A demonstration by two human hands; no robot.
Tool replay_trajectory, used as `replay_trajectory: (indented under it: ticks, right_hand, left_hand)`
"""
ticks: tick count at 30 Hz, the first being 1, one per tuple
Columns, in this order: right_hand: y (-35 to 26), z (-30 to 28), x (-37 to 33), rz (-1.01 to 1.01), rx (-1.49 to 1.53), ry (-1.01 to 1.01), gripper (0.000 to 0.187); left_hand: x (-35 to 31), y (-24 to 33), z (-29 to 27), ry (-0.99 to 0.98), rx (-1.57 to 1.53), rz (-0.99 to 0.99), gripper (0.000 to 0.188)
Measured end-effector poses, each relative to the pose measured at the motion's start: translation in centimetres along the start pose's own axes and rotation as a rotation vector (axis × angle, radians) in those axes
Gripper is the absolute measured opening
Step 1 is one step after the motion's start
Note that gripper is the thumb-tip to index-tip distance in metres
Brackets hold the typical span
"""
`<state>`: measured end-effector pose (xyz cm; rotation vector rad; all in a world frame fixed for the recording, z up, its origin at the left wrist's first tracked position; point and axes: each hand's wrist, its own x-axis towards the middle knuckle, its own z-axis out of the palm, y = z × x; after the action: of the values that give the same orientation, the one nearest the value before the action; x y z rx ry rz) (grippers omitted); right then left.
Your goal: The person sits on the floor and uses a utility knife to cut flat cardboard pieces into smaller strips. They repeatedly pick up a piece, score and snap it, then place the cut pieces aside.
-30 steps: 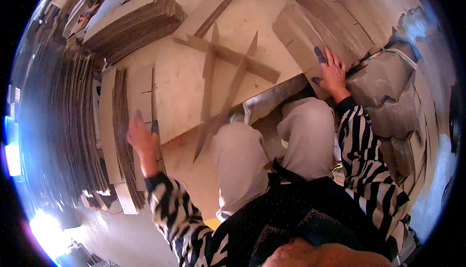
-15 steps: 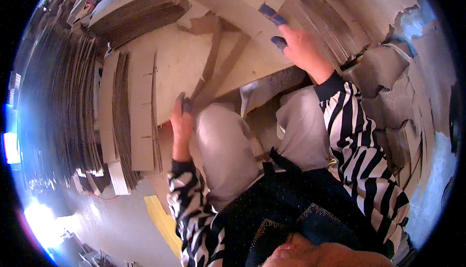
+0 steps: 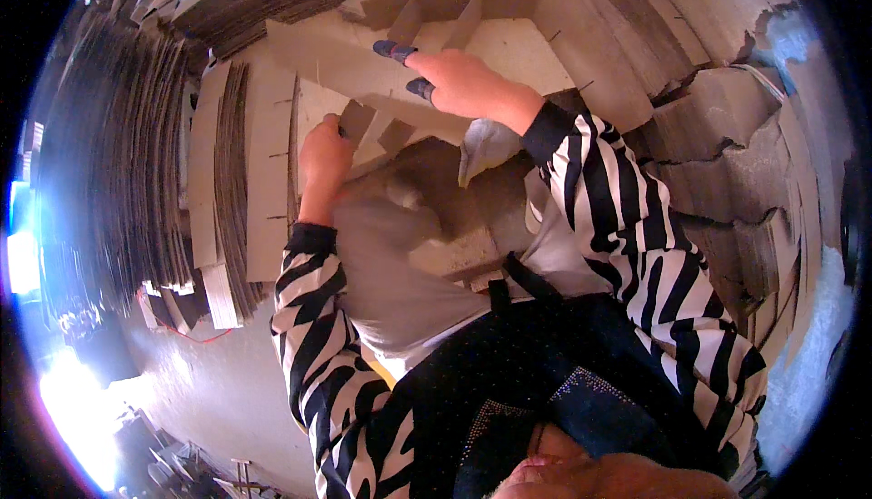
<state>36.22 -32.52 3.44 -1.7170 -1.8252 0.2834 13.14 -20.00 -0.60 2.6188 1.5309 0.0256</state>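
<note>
Left grip (image 3: 325, 156) pinching brown card (image 3: 358, 121); right grip (image 3: 459, 81) sitting narrowly parted over long flat strip (image 3: 313, 56), 11 o'clock, hold unclear. Cardboard lattice (image 3: 509, 1) standing at 12.

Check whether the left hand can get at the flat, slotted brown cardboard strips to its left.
Probably yes: the left hand is just beside the slotted strips, with nothing visible between. Its fingertips are at another brown cardboard piece, perhaps in its grip, which might need releasing first.
</note>
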Motion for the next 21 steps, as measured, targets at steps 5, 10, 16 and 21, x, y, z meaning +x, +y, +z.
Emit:
replay_trajectory:
  ticks: [5, 10, 16, 21]
  right_hand:
    - [1.4, -0.8, 1.3, 0.008, -0.148, -0.075, 0.026]
    - [1.8, -0.9, 1.6, 0.041, -0.177, -0.103, 0.032]
    - [3.2, -0.4, 3.0, -0.017, -0.193, -0.068, 0.032]
    - [3.3, 0.4, 1.3, -0.110, -0.088, -0.079, 0.029]
  left_hand:
    - [1.8, -0.1, 0.5, 0.188, 0.056, -0.048, 0.019]
    - [-1.5, 4.4, 0.2, 0.523, 0.082, 0.176, 0.021]
    - [-5.2, 3.7, 1.6, 0.186, 0.138, 0.192, 0.014]
    - [-9.1, 1.6, 1.6, 0.175, 0.145, 0.195, 0.017]
